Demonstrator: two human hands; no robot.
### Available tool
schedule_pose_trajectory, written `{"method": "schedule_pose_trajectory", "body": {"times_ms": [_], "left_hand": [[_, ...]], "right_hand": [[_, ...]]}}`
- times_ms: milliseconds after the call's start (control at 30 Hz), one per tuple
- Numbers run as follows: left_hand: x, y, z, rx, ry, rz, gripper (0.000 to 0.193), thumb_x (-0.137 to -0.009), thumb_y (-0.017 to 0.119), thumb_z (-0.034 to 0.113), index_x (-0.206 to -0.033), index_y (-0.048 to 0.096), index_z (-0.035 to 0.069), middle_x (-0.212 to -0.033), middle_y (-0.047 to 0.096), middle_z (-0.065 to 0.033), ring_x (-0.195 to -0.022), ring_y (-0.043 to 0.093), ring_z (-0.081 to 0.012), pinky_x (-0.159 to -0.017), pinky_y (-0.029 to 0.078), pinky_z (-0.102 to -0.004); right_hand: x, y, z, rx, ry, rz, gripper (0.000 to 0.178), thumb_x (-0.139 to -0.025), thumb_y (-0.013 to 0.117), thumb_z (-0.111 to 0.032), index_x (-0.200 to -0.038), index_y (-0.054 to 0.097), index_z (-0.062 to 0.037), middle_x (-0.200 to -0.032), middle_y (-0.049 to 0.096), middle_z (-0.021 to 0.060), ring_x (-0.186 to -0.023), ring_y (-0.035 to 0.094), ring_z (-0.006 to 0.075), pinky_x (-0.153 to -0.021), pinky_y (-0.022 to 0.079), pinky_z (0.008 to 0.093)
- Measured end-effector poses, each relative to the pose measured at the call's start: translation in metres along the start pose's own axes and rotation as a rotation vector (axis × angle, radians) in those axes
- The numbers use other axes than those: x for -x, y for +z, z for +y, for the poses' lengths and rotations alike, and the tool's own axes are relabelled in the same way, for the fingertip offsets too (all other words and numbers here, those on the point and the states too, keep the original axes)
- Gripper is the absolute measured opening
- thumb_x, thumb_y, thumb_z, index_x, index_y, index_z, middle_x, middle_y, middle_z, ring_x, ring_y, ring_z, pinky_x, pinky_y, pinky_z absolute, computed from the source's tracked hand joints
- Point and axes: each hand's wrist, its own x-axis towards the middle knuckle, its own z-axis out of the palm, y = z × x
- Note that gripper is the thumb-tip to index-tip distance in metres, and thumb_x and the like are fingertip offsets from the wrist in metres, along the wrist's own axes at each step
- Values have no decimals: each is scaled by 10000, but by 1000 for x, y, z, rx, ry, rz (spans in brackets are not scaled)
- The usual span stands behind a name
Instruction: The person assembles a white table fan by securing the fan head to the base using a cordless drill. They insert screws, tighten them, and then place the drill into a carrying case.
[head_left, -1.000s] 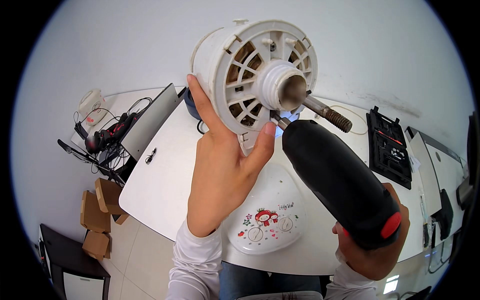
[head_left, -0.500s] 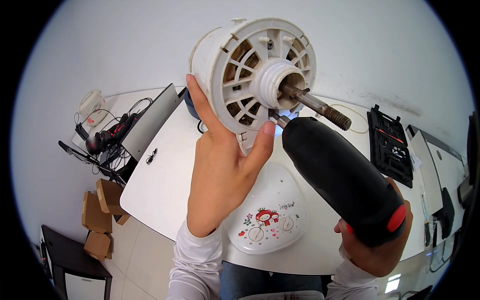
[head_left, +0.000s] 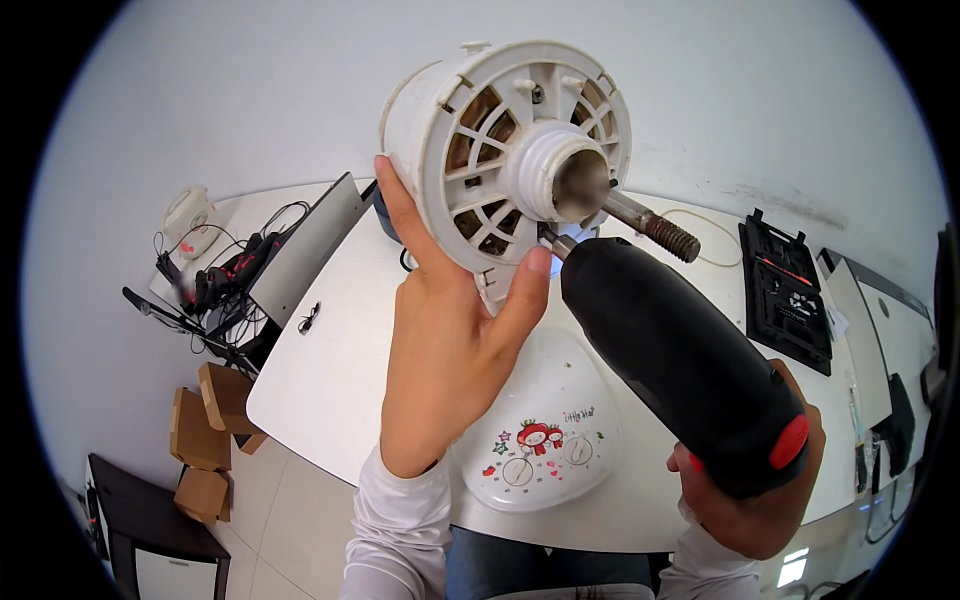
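Note:
A white plastic fan motor housing (head_left: 410,120) with a slotted round front and a threaded collar is tilted toward me above the table. A threaded metal shaft (head_left: 655,225) sticks out from its front. My left hand (head_left: 445,340) steadies the housing from below, index finger along its side and thumb by the lower front rim. My right hand (head_left: 750,510) is wrapped round a black cordless screwdriver (head_left: 680,360) with a red button. Its metal bit (head_left: 560,243) reaches into a recess under the collar, next to my left thumb; the bit's tip is hidden.
On the white table (head_left: 330,400) lies a glossy white cover (head_left: 545,440) with red cartoon prints. At right is an open black tool case (head_left: 785,290). A monitor (head_left: 305,250) and tangled cables (head_left: 230,275) stand left. Cardboard boxes (head_left: 200,430) sit on the floor.
The view has shifted slightly, so table things sit a little further right. Both hands, the housing and the screwdriver keep nearly the same positions relative to each other.

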Motion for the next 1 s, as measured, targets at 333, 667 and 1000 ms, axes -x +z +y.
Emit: {"method": "schedule_pose_trajectory", "body": {"times_ms": [333, 667, 1000], "left_hand": [[0, 4, -2, 31, -14, 5, 967, -884, 596, 175, -1383, -181, -114, -974, 685, -183, -643, 673, -277, -581, 506, -286], [2, 3, -1, -23, 8, 22, 967, -885, 597, 186, -1383, -175, -116, -944, 684, -207, -637, 675, -297, -578, 512, -305], [1, 7, 3, 8, 2, 17, 960, -882, 595, 165, -1386, -175, -106, -956, 679, -217, -685, 687, -322, -612, 523, -321]], "right_hand": [[3, -1, -6, -80, 60, 5, 701, -615, 626, 91, -1247, 323, 107, -770, 619, 169, -597, 647, 199, -561, 530, 314], [0, -3, -11, 13, 92, -53, 598, -623, 609, 58, -1176, 391, 125, -673, 613, 125, -561, 629, 170, -553, 516, 296], [-1, -8, -5, 3, 44, -73, 575, -619, 596, 54, -1157, 405, 127, -647, 603, 115, -557, 623, 168, -556, 511, 297]]}}
